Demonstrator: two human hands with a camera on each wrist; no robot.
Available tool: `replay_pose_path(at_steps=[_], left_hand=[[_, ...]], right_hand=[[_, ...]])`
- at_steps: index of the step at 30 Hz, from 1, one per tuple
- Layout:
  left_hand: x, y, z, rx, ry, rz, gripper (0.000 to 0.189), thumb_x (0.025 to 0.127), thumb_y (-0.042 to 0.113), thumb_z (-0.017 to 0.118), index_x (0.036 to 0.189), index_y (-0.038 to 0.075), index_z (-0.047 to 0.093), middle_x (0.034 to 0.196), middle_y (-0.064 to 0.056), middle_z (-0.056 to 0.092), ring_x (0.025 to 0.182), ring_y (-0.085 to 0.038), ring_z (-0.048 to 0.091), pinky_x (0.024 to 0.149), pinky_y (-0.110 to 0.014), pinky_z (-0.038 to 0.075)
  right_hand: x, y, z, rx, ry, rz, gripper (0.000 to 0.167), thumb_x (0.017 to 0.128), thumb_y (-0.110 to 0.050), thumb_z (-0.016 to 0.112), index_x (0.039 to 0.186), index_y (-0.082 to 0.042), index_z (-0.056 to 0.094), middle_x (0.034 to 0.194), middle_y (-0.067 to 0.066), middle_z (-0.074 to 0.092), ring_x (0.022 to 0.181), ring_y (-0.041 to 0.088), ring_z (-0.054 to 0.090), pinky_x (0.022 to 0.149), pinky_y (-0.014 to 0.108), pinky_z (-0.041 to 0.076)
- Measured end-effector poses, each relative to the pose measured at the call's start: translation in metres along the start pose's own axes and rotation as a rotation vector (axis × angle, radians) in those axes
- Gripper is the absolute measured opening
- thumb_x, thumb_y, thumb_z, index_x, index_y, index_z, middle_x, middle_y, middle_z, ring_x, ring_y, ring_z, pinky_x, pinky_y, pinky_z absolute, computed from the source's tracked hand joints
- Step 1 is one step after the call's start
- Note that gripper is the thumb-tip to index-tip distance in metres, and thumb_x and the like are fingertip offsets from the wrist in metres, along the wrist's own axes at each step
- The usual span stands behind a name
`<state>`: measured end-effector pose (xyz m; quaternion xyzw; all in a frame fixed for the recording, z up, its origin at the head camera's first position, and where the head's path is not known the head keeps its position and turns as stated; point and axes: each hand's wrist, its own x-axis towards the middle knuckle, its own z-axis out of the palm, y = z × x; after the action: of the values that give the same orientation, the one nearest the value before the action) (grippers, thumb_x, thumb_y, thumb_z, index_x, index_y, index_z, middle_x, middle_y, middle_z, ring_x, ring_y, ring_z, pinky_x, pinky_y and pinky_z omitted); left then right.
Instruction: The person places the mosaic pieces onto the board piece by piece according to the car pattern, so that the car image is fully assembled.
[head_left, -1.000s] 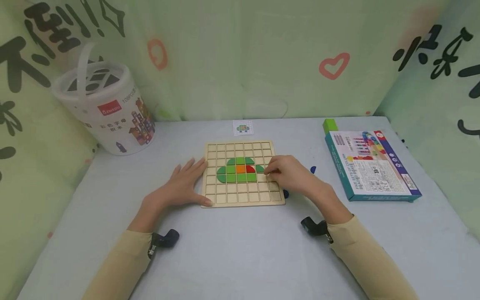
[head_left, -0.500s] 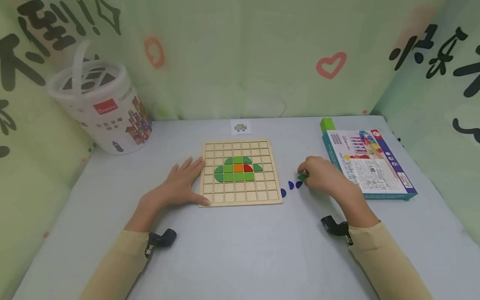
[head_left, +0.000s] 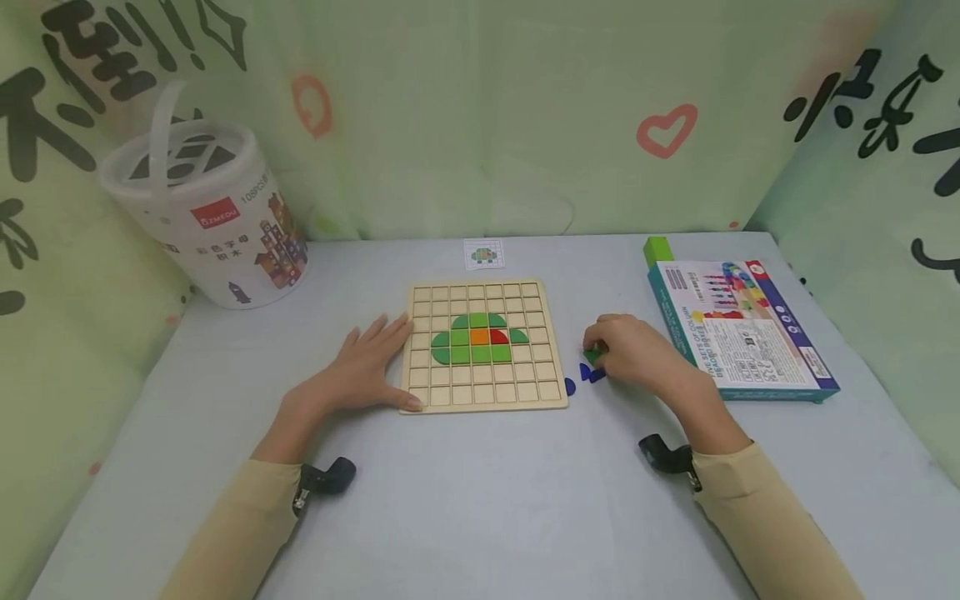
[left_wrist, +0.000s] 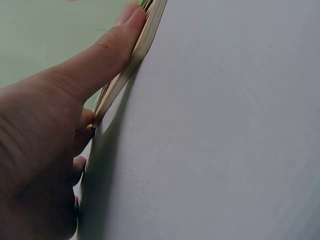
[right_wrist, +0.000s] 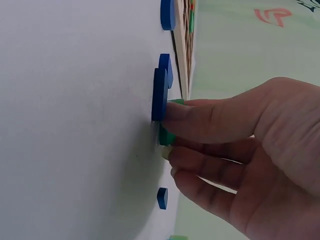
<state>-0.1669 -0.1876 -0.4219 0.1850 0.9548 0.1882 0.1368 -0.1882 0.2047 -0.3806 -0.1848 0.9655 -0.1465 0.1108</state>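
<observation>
A wooden grid board lies mid-table, with green, orange and red tiles forming a shape at its centre. My left hand rests against the board's left side, fingers spread along the edge and thumb on the near-left corner; the left wrist view shows the thumb on top of the rim. Right of the board, my right hand pinches a green piece between thumb and fingers, low over the cloth. Blue pieces lie right by the thumb, and another blue piece sits beside the board's right edge.
A small pattern card lies behind the board. At right is a flat printed box with a green block at its far corner. A white lidded bucket stands at back left, before a green curtain.
My right hand has left the board's right side and moved right to the loose pieces, then shifted slightly left with a green piece. A blue piece has turned. My left hand stays put.
</observation>
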Motion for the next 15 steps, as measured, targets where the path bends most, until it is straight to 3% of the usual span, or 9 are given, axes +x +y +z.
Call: replay_pose_path(at_steps=[5, 11, 15], left_hand=[[0.000, 0.000, 0.000, -0.004, -0.003, -0.009, 0.129, 0.066, 0.070, 0.078, 0.161, 0.013, 0.011, 0.170, -0.003, 0.007, 0.157, -0.034, -0.001, 0.123, -0.064, -0.001], [0.000, 0.000, 0.001, -0.002, 0.010, 0.007, 0.129, 0.066, 0.071, 0.078, 0.161, 0.011, 0.013, 0.169, -0.006, 0.009, 0.156, -0.037, 0.001, 0.122, -0.067, 0.001], [0.001, -0.001, 0.001, 0.001, 0.009, 0.004, 0.129, 0.066, 0.071, 0.077, 0.161, 0.012, 0.012, 0.169, -0.005, 0.008, 0.156, -0.036, 0.000, 0.122, -0.066, 0.000]], right_hand=[[0.001, -0.001, -0.001, 0.046, 0.038, -0.021, 0.014, 0.083, 0.004, 0.064, 0.084, -0.010, 0.064, 0.076, 0.004, 0.060, 0.075, 0.020, 0.053, 0.065, 0.031, 0.043], [0.007, -0.013, 0.005, 0.206, 0.093, -0.028, 0.016, 0.088, -0.001, 0.061, 0.100, -0.010, 0.066, 0.087, 0.006, 0.065, 0.081, 0.022, 0.056, 0.070, 0.031, 0.047], [0.015, -0.027, 0.012, 0.311, 0.116, -0.030, 0.008, 0.089, -0.004, 0.064, 0.094, -0.010, 0.066, 0.090, 0.006, 0.068, 0.082, 0.021, 0.058, 0.070, 0.031, 0.049]])
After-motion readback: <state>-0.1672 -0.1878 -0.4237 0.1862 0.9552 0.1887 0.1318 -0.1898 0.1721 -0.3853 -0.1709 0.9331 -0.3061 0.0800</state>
